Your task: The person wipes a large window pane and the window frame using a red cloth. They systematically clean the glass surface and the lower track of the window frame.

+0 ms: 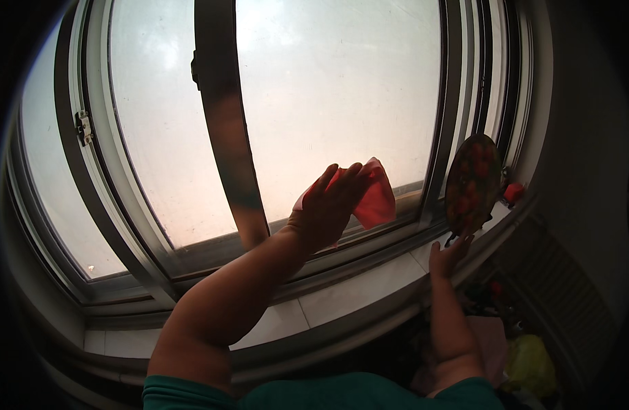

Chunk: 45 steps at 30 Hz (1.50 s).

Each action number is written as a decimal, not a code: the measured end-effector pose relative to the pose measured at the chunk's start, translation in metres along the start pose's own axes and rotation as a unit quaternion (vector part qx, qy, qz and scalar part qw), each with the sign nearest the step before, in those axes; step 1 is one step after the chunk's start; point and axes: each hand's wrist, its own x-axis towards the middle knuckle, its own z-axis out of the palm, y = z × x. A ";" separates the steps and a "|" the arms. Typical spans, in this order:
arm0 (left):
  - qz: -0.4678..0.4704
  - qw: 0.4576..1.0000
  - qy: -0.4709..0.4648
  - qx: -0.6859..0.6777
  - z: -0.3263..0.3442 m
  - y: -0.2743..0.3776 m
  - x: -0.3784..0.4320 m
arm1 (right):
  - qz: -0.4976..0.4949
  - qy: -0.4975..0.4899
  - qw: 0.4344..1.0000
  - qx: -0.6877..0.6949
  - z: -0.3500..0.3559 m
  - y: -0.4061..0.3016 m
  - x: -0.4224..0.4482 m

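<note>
My left hand [328, 212] lies over a thin red cloth [378, 197], fingers spread along it, in front of the lower part of a frosted window pane [340, 102]. Part of the cloth hangs loose to the right of the fingers. Farther right stands a round, flat panel [473, 182] with a dark red and green pattern and small dark legs, tilted on the sill. The fingers of my right hand [450, 256] reach its lower edge, while the thumb is held apart. Whether they grip it is too dark to tell.
A dark upright window frame bar [224, 113] reflects the left arm. The metal latch [83, 128] is at the left. Below runs a white tiled sill [360, 287], with a small red object [513, 193] at its right end. A yellow-green bag-like bundle [530, 364] lies low on the right.
</note>
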 end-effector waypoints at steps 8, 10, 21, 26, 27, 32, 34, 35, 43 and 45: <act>-0.004 1.000 0.013 -0.002 0.012 0.016 0.015 | 0.034 -0.038 0.999 0.005 0.001 -0.005 0.002; 0.000 1.000 0.011 -0.004 0.013 0.018 0.019 | 0.041 -0.042 0.998 0.002 -0.001 -0.006 0.001; 0.019 1.000 -0.006 0.011 0.021 0.028 0.033 | 0.012 -0.044 0.999 -0.005 -0.004 -0.013 0.003; 0.009 1.000 0.009 0.009 0.028 0.035 0.041 | 0.045 -0.053 0.998 0.002 -0.007 -0.021 0.001; 0.012 1.000 0.012 0.002 0.029 0.036 0.044 | 0.056 -0.053 0.997 0.008 -0.008 -0.022 0.001; 0.020 1.000 0.008 -0.011 0.028 0.044 0.058 | 0.070 -0.047 0.996 0.016 -0.009 -0.023 -0.001; 0.020 1.000 0.008 -0.021 0.033 0.048 0.062 | 0.069 -0.047 0.996 0.016 -0.007 -0.024 -0.001; 0.018 1.000 0.015 -0.014 0.035 0.051 0.064 | 0.070 -0.048 0.996 0.013 -0.006 -0.024 -0.002; 0.047 0.999 -0.016 -0.004 0.047 0.068 0.091 | 0.062 -0.036 0.997 0.005 -0.004 -0.018 0.000; 0.032 0.999 0.017 0.001 0.052 0.074 0.093 | 0.064 -0.041 0.997 0.012 -0.005 -0.021 0.001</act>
